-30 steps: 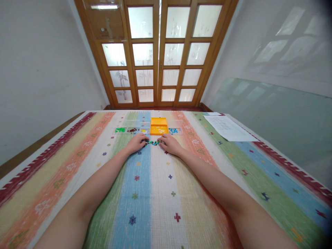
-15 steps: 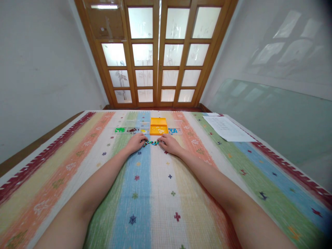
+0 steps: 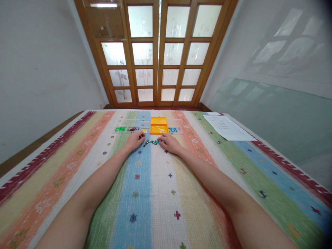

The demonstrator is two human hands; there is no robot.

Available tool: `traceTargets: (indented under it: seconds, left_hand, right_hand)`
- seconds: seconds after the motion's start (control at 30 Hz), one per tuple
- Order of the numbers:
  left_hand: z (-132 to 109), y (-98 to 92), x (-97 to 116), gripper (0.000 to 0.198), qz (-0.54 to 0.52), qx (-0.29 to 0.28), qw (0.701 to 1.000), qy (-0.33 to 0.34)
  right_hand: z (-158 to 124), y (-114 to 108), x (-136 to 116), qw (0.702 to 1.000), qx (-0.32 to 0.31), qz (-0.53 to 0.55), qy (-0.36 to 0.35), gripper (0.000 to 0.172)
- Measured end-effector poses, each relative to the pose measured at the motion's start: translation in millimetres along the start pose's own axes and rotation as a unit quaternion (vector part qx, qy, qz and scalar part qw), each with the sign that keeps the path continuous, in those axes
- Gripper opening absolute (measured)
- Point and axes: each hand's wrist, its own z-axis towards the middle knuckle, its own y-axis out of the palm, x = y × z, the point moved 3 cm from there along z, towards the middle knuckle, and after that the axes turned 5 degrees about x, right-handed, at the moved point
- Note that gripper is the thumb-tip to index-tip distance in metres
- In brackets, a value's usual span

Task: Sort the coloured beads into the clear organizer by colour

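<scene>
A short, uneven row of small coloured pieces, green, blue, white and dark brown, lies on the striped cloth between my hands. They are too small for me to tell their kind. My right hand rests at the row's right end, its fingers bent in and closed on the end pieces. To the left and slightly beyond the row is my left hand, apart from it, with curled fingers near the yellow pieces. Whatever those fingertips may hold is hidden.
Just beyond my hands stand an open orange box with white pieces and clear boxes holding green pieces, brown pieces and blue pieces. A printed paper sheet lies at the far right.
My left hand has drawn back from the left end of the row, moving left and slightly away towards the boxes. My right hand has stayed at the right end.
</scene>
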Motion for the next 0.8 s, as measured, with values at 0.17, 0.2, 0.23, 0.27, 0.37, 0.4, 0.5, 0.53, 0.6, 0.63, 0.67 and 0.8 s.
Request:
traceTargets:
  seconds: [0.17, 0.2, 0.23, 0.27, 0.37, 0.4, 0.5, 0.53, 0.6, 0.63, 0.67, 0.8]
  left_hand:
    - [6, -15.6, -21, 0.013, -0.043, 0.101, 0.990, -0.087]
    - [7, -19.8, -29, 0.014, -0.049, 0.126, 0.986, -0.102]
    - [7, -24.1, -37, 0.015, -0.055, 0.151, 0.981, -0.112]
    - [8, -28.3, -46, 0.016, -0.064, 0.177, 0.974, -0.124]
    - [7, -38.8, -77, 0.020, -0.081, 0.241, 0.951, -0.175]
    - [6, -41.6, -88, 0.021, -0.091, 0.260, 0.942, -0.194]
    - [3, -46.9, -114, 0.027, -0.121, 0.296, 0.914, -0.249]
    - [2, -48.0, -120, 0.030, -0.130, 0.305, 0.905, -0.267]
    - [0, -49.3, -127, 0.034, -0.150, 0.314, 0.889, -0.297]
    - [-1, -49.6, -128, 0.037, -0.158, 0.315, 0.884, -0.307]
    - [-2, -49.9, -127, 0.039, -0.163, 0.314, 0.881, -0.315]
    - [-3, -49.9, -119, 0.047, -0.146, 0.296, 0.890, -0.315]
  right_hand:
    - [0, 1, 2, 1.000, -0.002, 0.008, -0.004, 0.022]
    - [0, 1, 2, 1.000, -0.002, 0.008, -0.003, 0.022]
    - [0, 1, 3, 1.000, -0.002, 0.007, -0.002, 0.022]
    - [0, 2, 3, 1.000, -0.003, 0.007, -0.002, 0.021]
    - [0, 2, 3, 1.000, -0.002, 0.009, 0.000, 0.022]
    - [0, 2, 3, 1.000, -0.002, 0.010, 0.000, 0.022]
    - [0, 2, 3, 1.000, -0.001, 0.011, 0.001, 0.022]
    - [0, 2, 3, 1.000, -0.002, 0.010, 0.001, 0.022]
    - [0, 2, 3, 1.000, -0.001, 0.007, 0.001, 0.021]
    - [0, 2, 3, 1.000, 0.000, 0.006, 0.000, 0.021]
    - [0, 2, 3, 1.000, 0.000, 0.005, -0.002, 0.021]
    - [1, 2, 5, 1.000, 0.010, 0.002, 0.010, 0.021]
